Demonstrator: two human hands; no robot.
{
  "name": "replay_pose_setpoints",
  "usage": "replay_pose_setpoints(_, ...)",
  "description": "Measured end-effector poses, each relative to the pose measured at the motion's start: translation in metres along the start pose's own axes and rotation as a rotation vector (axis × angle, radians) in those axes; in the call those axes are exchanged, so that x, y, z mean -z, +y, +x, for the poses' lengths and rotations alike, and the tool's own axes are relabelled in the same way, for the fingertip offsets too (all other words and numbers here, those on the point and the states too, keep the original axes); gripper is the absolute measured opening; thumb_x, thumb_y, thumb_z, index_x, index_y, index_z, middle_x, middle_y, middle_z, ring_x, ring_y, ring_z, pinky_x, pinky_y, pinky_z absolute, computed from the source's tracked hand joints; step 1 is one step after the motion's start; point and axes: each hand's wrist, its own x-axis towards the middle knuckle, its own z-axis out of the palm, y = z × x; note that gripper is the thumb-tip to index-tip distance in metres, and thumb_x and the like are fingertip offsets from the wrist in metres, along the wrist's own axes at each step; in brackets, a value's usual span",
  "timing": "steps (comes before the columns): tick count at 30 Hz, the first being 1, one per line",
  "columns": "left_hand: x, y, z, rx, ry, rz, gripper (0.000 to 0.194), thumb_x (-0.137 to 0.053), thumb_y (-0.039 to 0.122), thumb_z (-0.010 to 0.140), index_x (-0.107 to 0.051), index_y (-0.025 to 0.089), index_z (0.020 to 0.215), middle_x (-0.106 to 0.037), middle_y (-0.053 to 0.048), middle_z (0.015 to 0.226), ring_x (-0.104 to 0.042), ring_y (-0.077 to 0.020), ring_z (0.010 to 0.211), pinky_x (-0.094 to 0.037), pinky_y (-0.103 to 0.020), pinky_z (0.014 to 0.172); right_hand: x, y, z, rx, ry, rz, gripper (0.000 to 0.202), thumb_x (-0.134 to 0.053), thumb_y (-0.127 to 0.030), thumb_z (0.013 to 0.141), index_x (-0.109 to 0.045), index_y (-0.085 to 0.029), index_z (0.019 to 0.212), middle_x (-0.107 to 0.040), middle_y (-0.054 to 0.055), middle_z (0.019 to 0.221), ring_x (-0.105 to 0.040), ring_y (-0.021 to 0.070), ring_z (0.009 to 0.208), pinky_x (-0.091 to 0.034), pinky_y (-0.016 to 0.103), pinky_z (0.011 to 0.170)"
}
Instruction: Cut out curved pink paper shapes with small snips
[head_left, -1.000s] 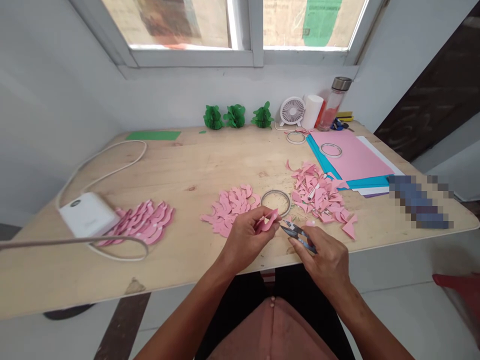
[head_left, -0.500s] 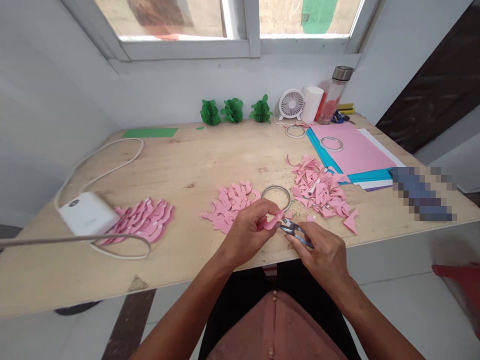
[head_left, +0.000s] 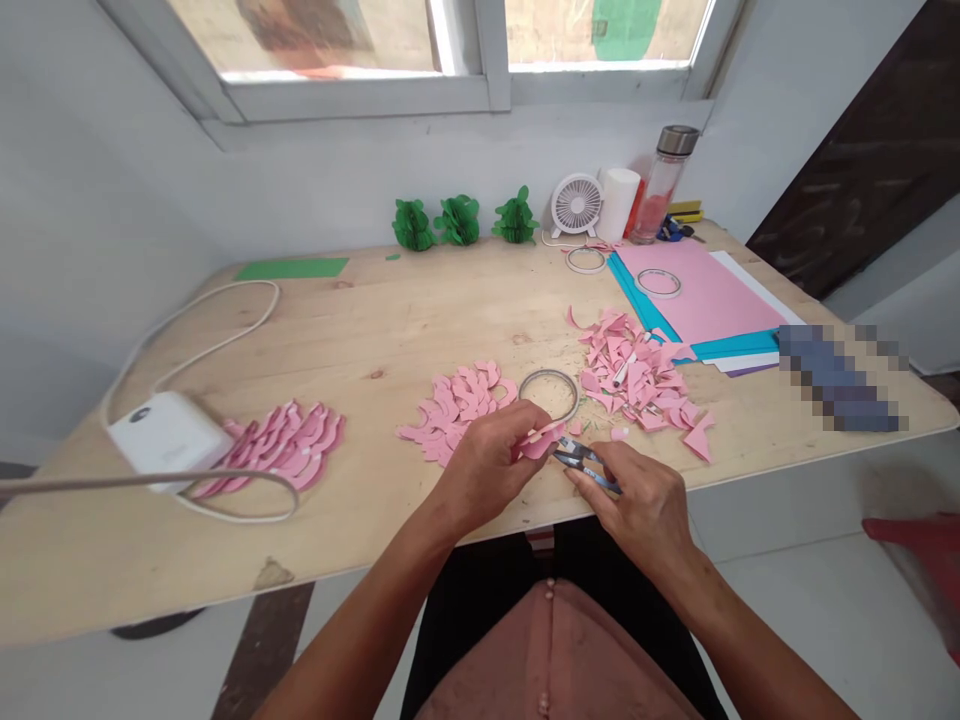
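Observation:
My left hand (head_left: pixel 491 465) pinches a piece of pink paper (head_left: pixel 538 440) above the front of the table. Closed around small blue-handled thread snips (head_left: pixel 581 460), my right hand (head_left: pixel 645 495) holds their blades at the paper's right edge. Whether the blades touch the paper I cannot tell. Just left of my left hand lies a pile of curved pink paper cutouts (head_left: pixel 457 400), partly hidden by it. A roll of tape (head_left: pixel 550 396) rests flat behind the hands. Pink paper scraps (head_left: pixel 637 370) are heaped to the right.
At left, a white power bank (head_left: pixel 169 435) with a looping cable sits beside layered pink shapes (head_left: pixel 292 445). Green paper figures (head_left: pixel 457 220), a small fan (head_left: pixel 577 205) and a glass bottle (head_left: pixel 664 185) line the back. Coloured sheets (head_left: pixel 720 290) lie at right.
The camera view has shifted slightly. Both hands stay close together, and the pink paper is tilted a little differently beside the snips.

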Motion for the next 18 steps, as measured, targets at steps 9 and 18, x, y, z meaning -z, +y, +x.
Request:
replay_pose_setpoints(9,0.004,0.0,0.001,0.058,-0.018,0.022,0.01,-0.052,0.024,0.084,-0.058,0.017,0.079,-0.057,0.0,0.068,-0.047,-0.0104,0.058,-0.037,-0.02,0.053,0.001,-0.002,0.002,-0.009,-0.008,0.001,0.03,-0.048,-0.04,0.09,-0.063,-0.016,0.082,-0.059,0.001,0.06,-0.053,0.0119,0.053,-0.032,0.023,0.053)
replay_pose_setpoints(18,0.011,-0.002,0.008,0.022,-0.092,0.016,0.014,-0.052,0.021,0.083,-0.057,0.016,0.071,-0.055,0.0,0.067,-0.047,-0.0102,0.059,-0.037,-0.02,0.055,0.001,-0.001,0.001,-0.029,-0.027,0.017,0.029,-0.05,-0.04,0.089,-0.064,-0.016,0.081,-0.057,0.0,0.059,-0.051,0.0109,0.051,-0.032,0.022,0.052)
